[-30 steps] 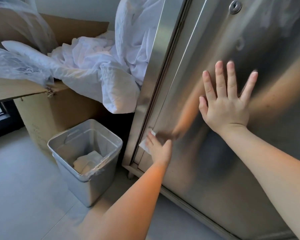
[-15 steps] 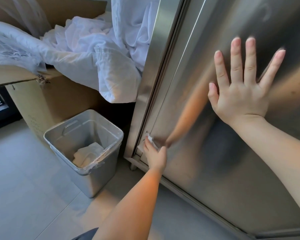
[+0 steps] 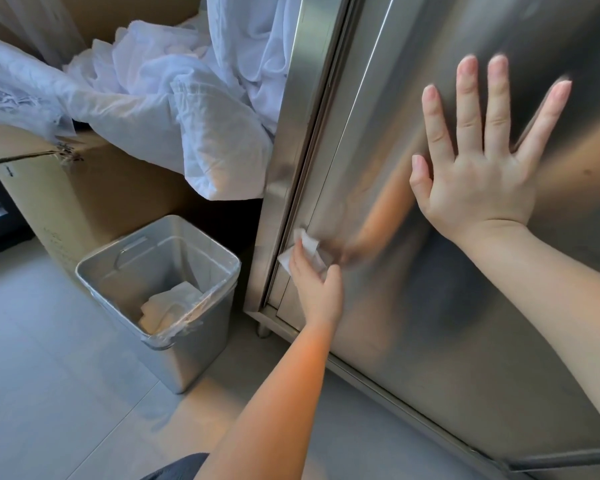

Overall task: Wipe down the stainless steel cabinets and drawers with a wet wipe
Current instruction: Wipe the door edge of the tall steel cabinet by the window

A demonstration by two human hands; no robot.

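Note:
The stainless steel cabinet door (image 3: 447, 306) fills the right half of the view. My left hand (image 3: 314, 289) grips a white wet wipe (image 3: 305, 251) and presses it on the door's lower left part, close to the vertical edge strip (image 3: 291, 150). Part of the wipe is hidden under my fingers. My right hand (image 3: 478, 174) lies flat on the door higher up, its fingers spread and straight, holding nothing.
A grey bin (image 3: 167, 299) with a plastic liner and used wipes inside stands on the tiled floor (image 3: 49, 393), left of the cabinet. Behind it a cardboard box (image 3: 84, 202) holds white cloth (image 3: 187, 109) that hangs against the cabinet's side.
My left hand has slid the wipe down and then slightly back up along the door's left edge; more of the wipe shows now. My right hand has stayed flat on the door.

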